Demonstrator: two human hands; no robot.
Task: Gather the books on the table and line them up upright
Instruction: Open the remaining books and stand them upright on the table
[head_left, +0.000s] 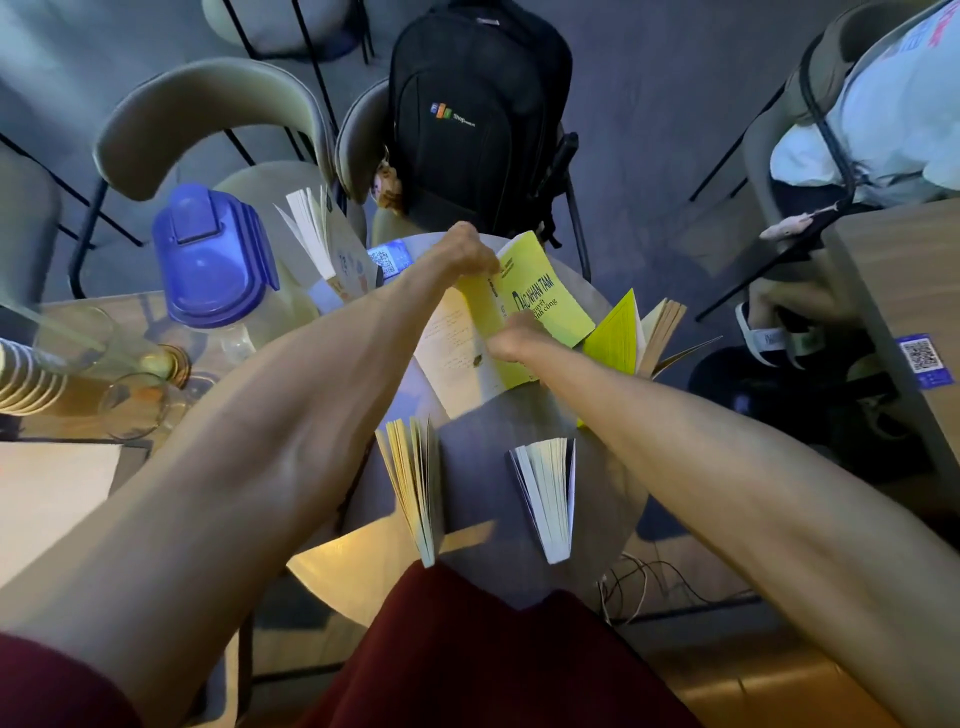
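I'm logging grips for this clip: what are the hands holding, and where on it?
Both hold the yellow book: the left hand grips its far top corner, the right hand its near edge by the spine.

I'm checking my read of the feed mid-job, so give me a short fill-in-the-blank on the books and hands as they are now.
1. Both hands, left hand and right hand, hold the book with the ____ cover.
2. On the chair behind the round table stands a black ____.
3. The jug at the left has a ____ lid.
4. The two nearest books stand ____ with pages fanned.

Missing words: yellow; backpack; blue; upright
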